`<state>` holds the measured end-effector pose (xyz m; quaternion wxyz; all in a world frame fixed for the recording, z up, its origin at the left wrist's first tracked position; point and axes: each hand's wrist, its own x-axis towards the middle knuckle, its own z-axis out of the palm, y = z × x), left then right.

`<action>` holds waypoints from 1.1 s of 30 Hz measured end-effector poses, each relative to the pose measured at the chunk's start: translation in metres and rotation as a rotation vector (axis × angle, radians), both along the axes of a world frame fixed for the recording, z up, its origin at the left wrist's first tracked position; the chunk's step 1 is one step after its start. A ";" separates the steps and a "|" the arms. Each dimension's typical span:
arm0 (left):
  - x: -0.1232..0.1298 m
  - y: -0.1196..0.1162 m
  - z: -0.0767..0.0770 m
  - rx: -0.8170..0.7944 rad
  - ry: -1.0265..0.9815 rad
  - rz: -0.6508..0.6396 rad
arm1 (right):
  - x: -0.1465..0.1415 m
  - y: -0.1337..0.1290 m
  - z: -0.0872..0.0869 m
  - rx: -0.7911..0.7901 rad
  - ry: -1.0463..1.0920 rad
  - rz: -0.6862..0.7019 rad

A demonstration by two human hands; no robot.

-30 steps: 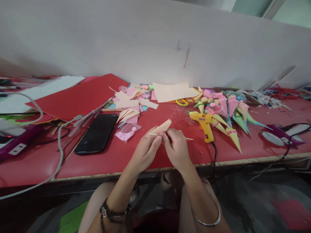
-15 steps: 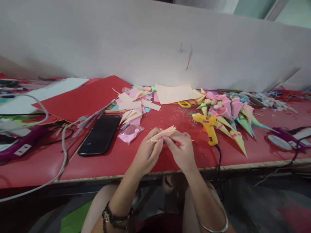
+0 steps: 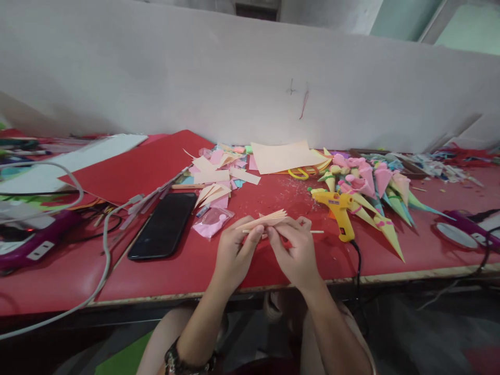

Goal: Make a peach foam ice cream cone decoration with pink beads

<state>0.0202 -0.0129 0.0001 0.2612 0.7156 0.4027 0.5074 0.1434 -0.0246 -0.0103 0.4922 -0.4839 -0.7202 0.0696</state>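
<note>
My left hand (image 3: 236,252) pinches a fanned, folded piece of peach paper (image 3: 269,217) between thumb and fingers. Meeting it at the same paper, my right hand (image 3: 299,252) is closed with thumb and fingers pressed together. A thin pale wooden stick (image 3: 317,232) runs crosswise through the hands, its end poking out past the right fingers. Most of the stick and the lower folds are covered by my fingers. Just behind the left hand lies a small clear bag with pink pieces (image 3: 213,223). To the right rests a yellow glue gun (image 3: 340,214).
A black phone (image 3: 164,226) lies at left, beside cables and a purple power strip (image 3: 47,245). Paper scraps (image 3: 213,177), a red sheet (image 3: 136,166), a peach sheet (image 3: 279,156) and yellow-handled scissors (image 3: 299,174) are farther back. Paper cones (image 3: 367,182) pile up at right.
The stick shows farther out past my right hand. Both hands stay together at the folded paper. The whole scene sits slightly lower in view.
</note>
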 end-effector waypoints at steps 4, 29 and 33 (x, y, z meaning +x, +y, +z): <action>0.000 0.001 0.000 -0.062 -0.035 0.057 | 0.001 0.002 -0.002 -0.024 -0.035 0.028; -0.002 0.002 -0.006 0.042 0.173 0.093 | -0.012 -0.001 -0.002 -0.178 0.156 -0.032; -0.003 0.001 -0.004 0.054 0.036 0.056 | -0.008 -0.001 0.000 -0.187 0.195 0.009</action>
